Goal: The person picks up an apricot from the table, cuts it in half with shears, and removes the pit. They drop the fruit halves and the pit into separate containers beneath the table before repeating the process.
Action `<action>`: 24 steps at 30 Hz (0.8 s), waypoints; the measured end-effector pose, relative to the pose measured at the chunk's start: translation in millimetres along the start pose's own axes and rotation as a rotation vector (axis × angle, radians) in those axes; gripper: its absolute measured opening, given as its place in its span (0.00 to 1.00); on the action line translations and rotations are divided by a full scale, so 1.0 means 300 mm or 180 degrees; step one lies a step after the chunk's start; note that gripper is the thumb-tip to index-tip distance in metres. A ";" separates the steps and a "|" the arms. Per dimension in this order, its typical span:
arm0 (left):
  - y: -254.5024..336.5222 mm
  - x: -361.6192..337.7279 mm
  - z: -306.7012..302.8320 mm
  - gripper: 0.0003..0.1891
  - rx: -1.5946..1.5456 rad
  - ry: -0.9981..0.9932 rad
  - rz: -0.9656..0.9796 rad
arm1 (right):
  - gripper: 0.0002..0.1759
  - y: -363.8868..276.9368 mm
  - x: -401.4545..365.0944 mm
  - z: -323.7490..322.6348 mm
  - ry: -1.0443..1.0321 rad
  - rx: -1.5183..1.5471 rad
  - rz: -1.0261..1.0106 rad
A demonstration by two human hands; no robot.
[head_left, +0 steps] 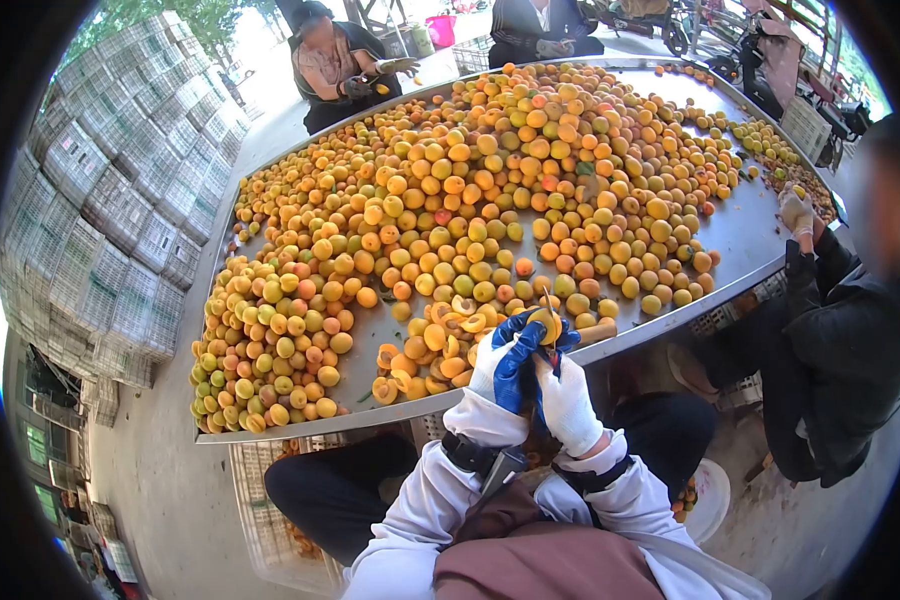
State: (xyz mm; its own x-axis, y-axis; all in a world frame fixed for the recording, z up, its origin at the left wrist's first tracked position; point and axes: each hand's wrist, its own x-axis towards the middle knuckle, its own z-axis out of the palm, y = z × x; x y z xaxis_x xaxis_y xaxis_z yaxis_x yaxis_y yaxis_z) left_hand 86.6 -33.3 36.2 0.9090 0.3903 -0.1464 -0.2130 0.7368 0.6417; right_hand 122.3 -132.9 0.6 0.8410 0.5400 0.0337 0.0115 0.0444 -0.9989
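My left hand (510, 365), in a white and blue glove, is closed around an apricot (545, 325) above the near edge of the metal table (420, 405). Close beside it, my right hand (568, 405), in a white glove, grips a small knife whose thin blade stands up against the fruit. Just left of my hands lies a pile of halved apricots (435, 340). Whole apricots (450, 180) in yellow, orange and green are heaped across the table behind.
Stacked crates (120, 190) rise at the left. A person (340, 65) stands at the far side, another (545, 25) sits beyond the table, and a third (840, 330) sits at the right. A crate (270, 500) and a white basin (710, 500) are below the table's near edge.
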 end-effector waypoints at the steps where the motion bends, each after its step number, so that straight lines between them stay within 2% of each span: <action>1: 0.002 -0.004 0.006 0.18 0.0244 -0.0068 0.0002 | 0.14 0.011 0.004 -0.001 0.0003 0.0097 -0.0011; 5: 0.040 0.022 -0.028 0.17 0.0512 -0.0428 -0.0104 | 0.14 -0.039 -0.005 -0.034 -0.0123 -0.0045 0.0339; 7: 0.068 0.033 -0.041 0.16 0.1684 -0.0456 0.0357 | 0.14 -0.062 -0.010 -0.045 -0.0328 0.0163 0.0480; 8: 0.068 0.035 -0.036 0.16 0.1684 -0.0453 0.0349 | 0.14 -0.045 -0.011 -0.045 -0.0324 0.0164 0.0487; 10: 0.069 0.030 -0.018 0.16 0.3149 -0.0547 0.1320 | 0.13 -0.007 -0.013 -0.036 -0.0274 -0.0207 0.0172; 12: 0.046 0.021 -0.015 0.16 0.3130 -0.0467 0.1419 | 0.13 -0.003 -0.016 -0.017 -0.0176 -0.0211 0.0155; 14: 0.021 0.014 -0.022 0.18 0.1324 -0.0152 0.0200 | 0.12 0.032 -0.015 0.002 -0.0089 -0.0293 0.0096; 15: 0.018 0.016 -0.015 0.20 0.1194 -0.0068 0.0164 | 0.12 0.024 -0.017 0.011 -0.0054 -0.0256 0.0073; 18: 0.004 0.039 -0.024 0.20 0.1304 -0.0183 0.0362 | 0.11 0.014 -0.005 0.016 -0.0009 -0.0148 0.0123; 19: 0.007 0.040 -0.007 0.16 0.1487 -0.0068 0.0334 | 0.12 0.018 -0.007 0.018 -0.0002 -0.0074 0.0204; 22: -0.016 0.075 -0.038 0.15 0.1872 0.0019 0.0497 | 0.12 0.078 -0.003 0.024 -0.0148 0.0300 0.0146; 24: -0.006 0.062 -0.046 0.13 0.1675 0.0145 0.0281 | 0.12 0.082 0.005 0.025 -0.0356 0.0597 0.0299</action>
State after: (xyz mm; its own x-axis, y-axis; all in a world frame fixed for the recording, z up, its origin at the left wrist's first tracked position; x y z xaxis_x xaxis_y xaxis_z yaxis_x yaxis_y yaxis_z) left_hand 98.9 -19.9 21.9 0.8768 0.4705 -0.0997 -0.0690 0.3282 0.9421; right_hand 119.7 -124.7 -23.7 0.7683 0.6384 -0.0454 -0.1735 0.1394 -0.9749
